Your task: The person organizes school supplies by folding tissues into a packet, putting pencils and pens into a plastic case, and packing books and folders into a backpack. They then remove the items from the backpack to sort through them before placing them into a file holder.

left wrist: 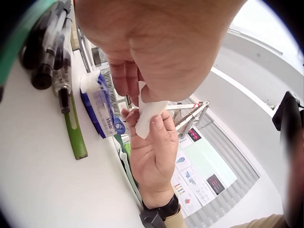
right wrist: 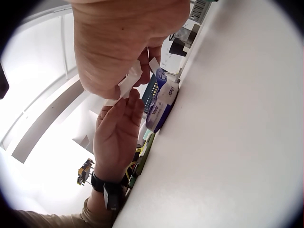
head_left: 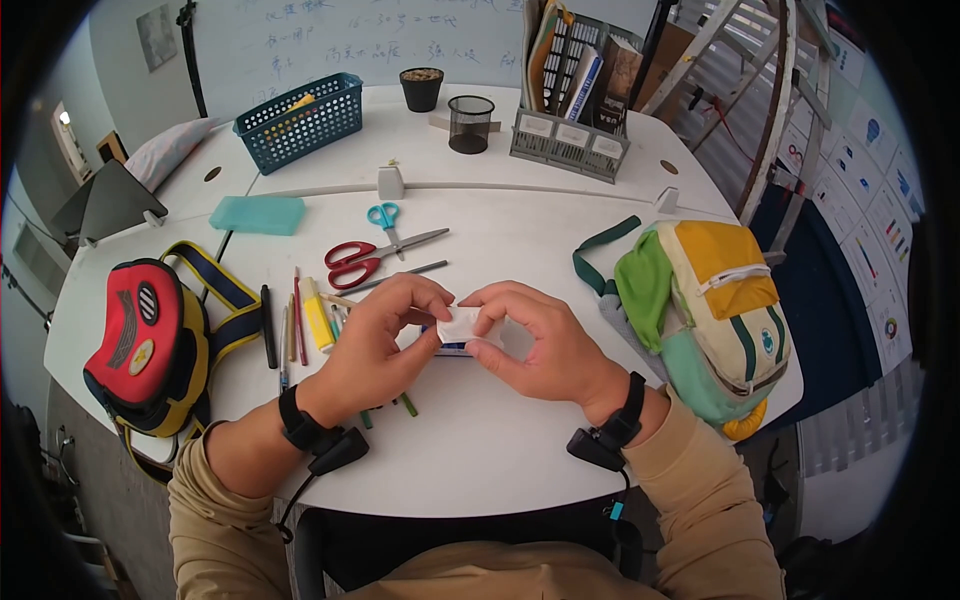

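Note:
Between my two hands is a folded white tissue (head_left: 458, 326), held up over the middle of the table. My left hand (head_left: 375, 338) pinches its left end with thumb and fingers. On the other end, my right hand (head_left: 548, 345) pinches it the same way. A blue and white tissue pack (left wrist: 99, 105) lies on the table just beyond and below the hands, mostly hidden by them in the head view. The right wrist view shows the pack (right wrist: 162, 102) with a white bit standing up at its top.
Left of my hands lie pencils (head_left: 298, 315), a yellow tube-like item (head_left: 318, 312) and a black marker (head_left: 268, 325). Red scissors (head_left: 355, 265) and blue scissors (head_left: 384, 216) lie beyond. A red bag (head_left: 140, 335) and a colourful backpack (head_left: 715, 300) flank the table.

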A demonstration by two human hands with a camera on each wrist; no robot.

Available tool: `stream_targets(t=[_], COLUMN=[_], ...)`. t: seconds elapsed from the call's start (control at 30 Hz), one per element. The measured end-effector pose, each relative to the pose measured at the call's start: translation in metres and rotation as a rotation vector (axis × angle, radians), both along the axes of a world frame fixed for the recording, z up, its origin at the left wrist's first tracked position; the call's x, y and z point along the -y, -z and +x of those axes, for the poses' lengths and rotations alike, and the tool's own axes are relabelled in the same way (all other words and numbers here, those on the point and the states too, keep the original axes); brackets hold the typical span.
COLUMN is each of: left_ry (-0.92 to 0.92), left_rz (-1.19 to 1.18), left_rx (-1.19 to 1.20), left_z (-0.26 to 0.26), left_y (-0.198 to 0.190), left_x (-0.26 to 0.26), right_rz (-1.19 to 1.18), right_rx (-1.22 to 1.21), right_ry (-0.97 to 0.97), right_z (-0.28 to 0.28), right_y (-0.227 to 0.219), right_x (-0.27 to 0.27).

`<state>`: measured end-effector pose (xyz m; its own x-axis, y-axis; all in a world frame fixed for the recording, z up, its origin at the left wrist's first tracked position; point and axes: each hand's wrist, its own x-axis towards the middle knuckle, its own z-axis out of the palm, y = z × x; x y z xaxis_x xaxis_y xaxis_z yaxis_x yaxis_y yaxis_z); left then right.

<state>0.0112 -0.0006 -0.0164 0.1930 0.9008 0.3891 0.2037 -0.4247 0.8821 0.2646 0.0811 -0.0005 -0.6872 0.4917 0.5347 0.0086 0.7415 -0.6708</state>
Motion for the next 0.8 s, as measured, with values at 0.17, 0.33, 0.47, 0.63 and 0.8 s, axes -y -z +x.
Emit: stream_targets(t=[0.17,0.33,0.47,0.63,0.8], left_ry=[-0.019,-0.05,-0.128,-0.104,-0.083], left_rz=[-0.01,-0.014,0.05,0.16,0.283], left_rx=[-0.014,-0.071,-0.256,-0.454,-0.667], left_z=[0.001,0.002,0.002,0.001,-0.001], left_y=[-0.001,-0.003,-0.014,-0.011,-0.006], left_x=[-0.001,0.001,0.004,0.002,0.002], right_rz=[-0.001,-0.002,-0.004,-0.01,-0.021], right_rx=[-0.002,-0.009,-0.036,0.043,0.135], right_ry=[0.017,0.042,0.121,0.118,0.143], right_z=[0.0,0.0,0.0,0.006,0.009], right_y=[0.002,0.001,0.004,0.004,0.005], right_x=[-0.001,0.0,-0.003,-0.009,-0.011])
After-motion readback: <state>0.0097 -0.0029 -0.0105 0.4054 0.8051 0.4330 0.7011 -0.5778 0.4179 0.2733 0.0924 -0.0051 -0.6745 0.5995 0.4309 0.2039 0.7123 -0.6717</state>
